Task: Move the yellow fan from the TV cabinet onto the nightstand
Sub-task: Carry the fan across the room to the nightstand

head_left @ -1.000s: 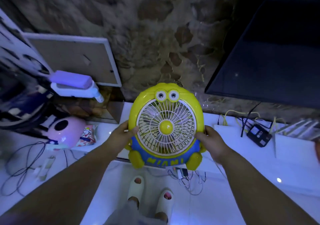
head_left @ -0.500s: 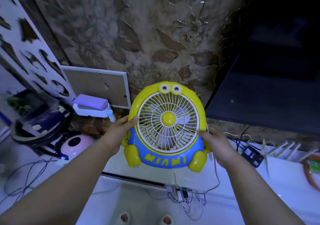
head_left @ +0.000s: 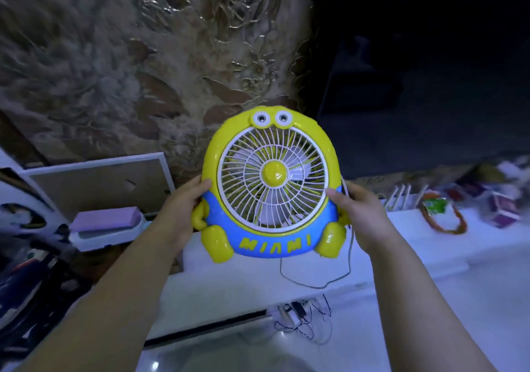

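The yellow fan [head_left: 272, 182] has googly eyes on top, a white round grille and a blue band reading MIAMI. It hangs upright in the air above the white TV cabinet [head_left: 235, 288], facing me. My left hand [head_left: 183, 208] grips its left side and my right hand [head_left: 361, 214] grips its right side. A thin cord [head_left: 315, 284] droops from the fan's right side onto the cabinet top. The nightstand is not in view.
A dark TV screen [head_left: 430, 85] fills the upper right. A white picture frame [head_left: 100, 182] leans on the patterned wall at left, with a purple-topped white device [head_left: 106, 225] in front. Clutter, white rods and an orange ring [head_left: 444, 219] lie on the cabinet's right. Tangled cables [head_left: 301, 320] hang below.
Both hands have lifted the fan off the cabinet and higher in front of the wall. The view has tilted upward, and the fan's cord now trails loose below it.
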The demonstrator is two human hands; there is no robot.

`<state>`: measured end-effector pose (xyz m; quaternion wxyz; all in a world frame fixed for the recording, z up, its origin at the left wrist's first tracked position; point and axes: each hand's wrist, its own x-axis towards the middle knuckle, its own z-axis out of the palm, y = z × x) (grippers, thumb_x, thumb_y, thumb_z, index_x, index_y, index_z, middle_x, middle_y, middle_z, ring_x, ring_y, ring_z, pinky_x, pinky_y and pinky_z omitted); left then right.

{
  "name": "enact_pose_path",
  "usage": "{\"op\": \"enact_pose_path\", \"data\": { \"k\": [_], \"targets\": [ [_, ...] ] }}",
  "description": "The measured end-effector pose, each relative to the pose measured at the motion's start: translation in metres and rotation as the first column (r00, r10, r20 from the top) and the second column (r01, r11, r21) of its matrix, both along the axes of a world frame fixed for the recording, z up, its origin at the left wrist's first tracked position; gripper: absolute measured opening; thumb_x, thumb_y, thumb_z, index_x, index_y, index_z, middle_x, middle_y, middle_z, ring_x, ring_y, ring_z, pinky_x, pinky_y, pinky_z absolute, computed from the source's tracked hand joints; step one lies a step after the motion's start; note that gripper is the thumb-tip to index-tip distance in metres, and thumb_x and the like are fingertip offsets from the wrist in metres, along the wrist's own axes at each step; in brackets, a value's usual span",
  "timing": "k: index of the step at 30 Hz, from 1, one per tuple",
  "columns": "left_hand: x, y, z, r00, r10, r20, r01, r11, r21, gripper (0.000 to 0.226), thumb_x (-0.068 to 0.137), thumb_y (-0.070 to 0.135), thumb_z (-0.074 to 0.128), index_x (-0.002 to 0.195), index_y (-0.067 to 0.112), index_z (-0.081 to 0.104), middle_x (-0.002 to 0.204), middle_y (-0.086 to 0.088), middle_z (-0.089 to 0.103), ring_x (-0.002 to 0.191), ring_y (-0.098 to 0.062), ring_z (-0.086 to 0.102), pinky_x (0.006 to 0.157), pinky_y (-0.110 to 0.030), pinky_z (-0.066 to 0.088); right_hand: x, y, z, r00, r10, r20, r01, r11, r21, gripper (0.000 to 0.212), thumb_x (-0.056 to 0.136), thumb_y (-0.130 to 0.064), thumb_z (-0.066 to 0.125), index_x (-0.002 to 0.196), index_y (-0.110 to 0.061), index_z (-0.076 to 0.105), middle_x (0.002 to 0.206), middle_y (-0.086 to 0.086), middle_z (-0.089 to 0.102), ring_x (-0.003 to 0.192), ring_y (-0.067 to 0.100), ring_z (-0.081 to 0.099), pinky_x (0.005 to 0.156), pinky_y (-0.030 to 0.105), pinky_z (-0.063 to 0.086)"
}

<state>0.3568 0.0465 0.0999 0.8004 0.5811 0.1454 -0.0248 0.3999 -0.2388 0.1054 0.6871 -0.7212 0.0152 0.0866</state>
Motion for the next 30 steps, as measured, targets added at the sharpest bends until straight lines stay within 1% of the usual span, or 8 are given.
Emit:
{"op": "enact_pose_path", "data": {
  "k": [3, 8, 13, 16, 18, 23, 27, 30],
  "targets": [
    [0.001, -0.002, 0.005, 0.996, -0.062, 0.067, 0.06, 0.998, 0.025, 0.036, 0.094, 0.023, 0.043, 0.126, 0.012, 0.056, 0.118, -0.001, 0.067, 0.1, -0.017, 0.068, 0.072, -0.028, 0.058, -0.022, -0.005, 0.009, 0.996, -0.071, 0.051, 0.07, 0.998, 0.005, 0.027, 0.09, -0.012, 0.055, 0.115, -0.012, 0.064, 0.105, 0.004, 0.072, 0.092, 0.018, 0.069, 0.075, 0.033, 0.057],
    [0.0, -0.023, 0.012, 0.962, -0.253, 0.106, 0.245, 0.966, 0.084, 0.034, 0.095, 0.02, 0.042, 0.124, 0.009, 0.056, 0.103, 0.003, 0.073, 0.093, -0.011, 0.07, 0.069, -0.022, 0.056, -0.072, -0.021, 0.014, 0.964, -0.252, 0.085, 0.252, 0.968, 0.015, 0.025, 0.09, -0.007, 0.053, 0.111, -0.014, 0.064, 0.093, -0.004, 0.071, 0.075, 0.002, 0.069, 0.059, 0.017, 0.053],
    [0.001, -0.059, 0.008, 0.908, -0.415, 0.056, 0.404, 0.904, 0.143, 0.037, 0.095, 0.024, 0.043, 0.13, 0.013, 0.051, 0.126, -0.006, 0.062, 0.108, -0.017, 0.062, 0.079, -0.023, 0.053, -0.125, -0.048, 0.007, 0.894, -0.44, 0.078, 0.439, 0.898, 0.033, 0.024, 0.09, -0.007, 0.053, 0.109, -0.017, 0.064, 0.1, 0.003, 0.071, 0.088, 0.017, 0.067, 0.071, 0.03, 0.055],
    [-0.002, -0.093, 0.001, 0.872, -0.487, 0.044, 0.477, 0.868, 0.14, 0.036, 0.096, 0.026, 0.043, 0.129, 0.018, 0.052, 0.12, 0.0, 0.065, 0.096, -0.007, 0.066, 0.073, -0.02, 0.054, -0.153, -0.068, 0.005, 0.84, -0.538, 0.066, 0.536, 0.843, 0.046, 0.025, 0.09, -0.006, 0.052, 0.106, -0.021, 0.064, 0.1, 0.0, 0.071, 0.091, 0.018, 0.067, 0.073, 0.028, 0.054],
    [-0.007, -0.122, -0.003, 0.841, -0.54, 0.028, 0.532, 0.836, 0.136, 0.035, 0.096, 0.026, 0.041, 0.129, 0.02, 0.052, 0.118, 0.0, 0.066, 0.093, -0.006, 0.066, 0.072, -0.022, 0.054, -0.174, -0.085, 0.004, 0.799, -0.599, 0.058, 0.597, 0.801, 0.053, 0.026, 0.09, -0.006, 0.052, 0.107, -0.02, 0.064, 0.102, 0.001, 0.071, 0.092, 0.018, 0.067, 0.073, 0.027, 0.054],
    [-0.024, -0.202, -0.004, 0.764, -0.645, 0.011, 0.636, 0.757, 0.15, 0.037, 0.096, 0.027, 0.042, 0.131, 0.019, 0.049, 0.126, -0.003, 0.062, 0.107, -0.018, 0.061, 0.089, -0.035, 0.048, -0.227, -0.14, 0.002, 0.683, -0.73, 0.038, 0.724, 0.683, 0.096, 0.031, 0.09, -0.004, 0.051, 0.118, -0.014, 0.06, 0.102, 0.001, 0.07, 0.085, 0.009, 0.069, 0.064, 0.017, 0.054],
    [-0.04, -0.272, 0.001, 0.701, -0.713, 0.032, 0.702, 0.697, 0.149, 0.035, 0.096, 0.027, 0.043, 0.129, 0.021, 0.052, 0.11, 0.01, 0.066, 0.102, -0.01, 0.065, 0.07, -0.023, 0.053, -0.264, -0.191, 0.002, 0.594, -0.803, 0.056, 0.796, 0.596, 0.102, 0.027, 0.089, -0.003, 0.052, 0.106, -0.02, 0.063, 0.095, -0.006, 0.07, 0.075, -0.001, 0.069, 0.061, 0.015, 0.054],
    [-0.055, -0.332, 0.007, 0.679, -0.733, 0.053, 0.721, 0.678, 0.144, 0.032, 0.096, 0.022, 0.042, 0.128, 0.023, 0.047, 0.121, 0.017, 0.052, 0.069, 0.014, 0.064, 0.052, -0.008, 0.048, -0.289, -0.236, 0.005, 0.537, -0.842, 0.055, 0.837, 0.54, 0.09, 0.026, 0.089, -0.005, 0.053, 0.106, -0.021, 0.064, 0.097, -0.005, 0.071, 0.079, 0.002, 0.07, 0.065, 0.019, 0.055]
  ]
}}
